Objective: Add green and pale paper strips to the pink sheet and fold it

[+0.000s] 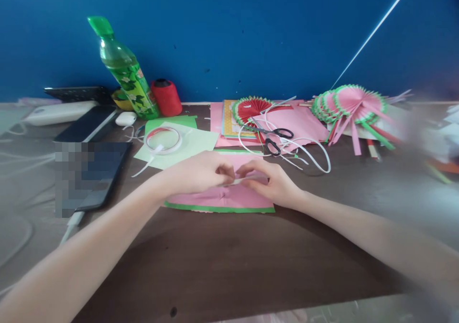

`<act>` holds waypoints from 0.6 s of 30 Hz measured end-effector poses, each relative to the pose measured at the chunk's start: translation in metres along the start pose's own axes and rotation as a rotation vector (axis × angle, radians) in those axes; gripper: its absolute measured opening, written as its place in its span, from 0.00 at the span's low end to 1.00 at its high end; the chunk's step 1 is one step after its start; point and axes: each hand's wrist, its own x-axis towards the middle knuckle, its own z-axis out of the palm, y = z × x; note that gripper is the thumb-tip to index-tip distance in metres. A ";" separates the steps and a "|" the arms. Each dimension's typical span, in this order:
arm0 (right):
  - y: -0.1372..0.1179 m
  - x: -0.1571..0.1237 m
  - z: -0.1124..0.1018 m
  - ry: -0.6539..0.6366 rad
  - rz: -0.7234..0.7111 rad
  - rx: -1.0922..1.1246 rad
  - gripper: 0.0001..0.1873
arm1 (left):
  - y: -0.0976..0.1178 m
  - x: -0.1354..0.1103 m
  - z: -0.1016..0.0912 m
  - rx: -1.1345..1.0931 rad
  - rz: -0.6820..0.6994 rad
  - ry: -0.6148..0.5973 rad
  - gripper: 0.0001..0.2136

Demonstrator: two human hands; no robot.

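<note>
A pink paper sheet (229, 198) with a green edge lies on the brown table (222, 261), pinched together at its middle. My left hand (201, 171) rests on it with fingers curled, pinching one end of a thin white strip (241, 181). My right hand (271, 182) pinches the strip's other end, just above the pink paper. The two hands almost touch.
Scissors (274, 137) and loose white strips lie behind the hands on pink paper. A tape roll (163, 139) sits on light green paper. Finished pink and green paper fans (349, 104) are at the back right. A green bottle (124, 67), red thread spool (167, 97) and tablet (93, 175) stand left.
</note>
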 end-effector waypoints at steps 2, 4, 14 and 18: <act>0.002 0.000 0.000 -0.055 0.099 0.073 0.12 | -0.002 -0.003 -0.010 0.014 -0.038 0.038 0.09; 0.005 0.000 0.001 -0.107 0.122 0.085 0.19 | -0.005 -0.006 -0.023 0.002 -0.084 0.155 0.08; 0.011 0.005 0.003 -0.182 -0.148 -0.040 0.05 | -0.049 -0.026 -0.073 -0.181 -0.246 0.968 0.05; 0.011 0.005 0.003 -0.182 -0.177 -0.050 0.04 | -0.061 -0.033 -0.086 -0.177 -0.344 1.233 0.08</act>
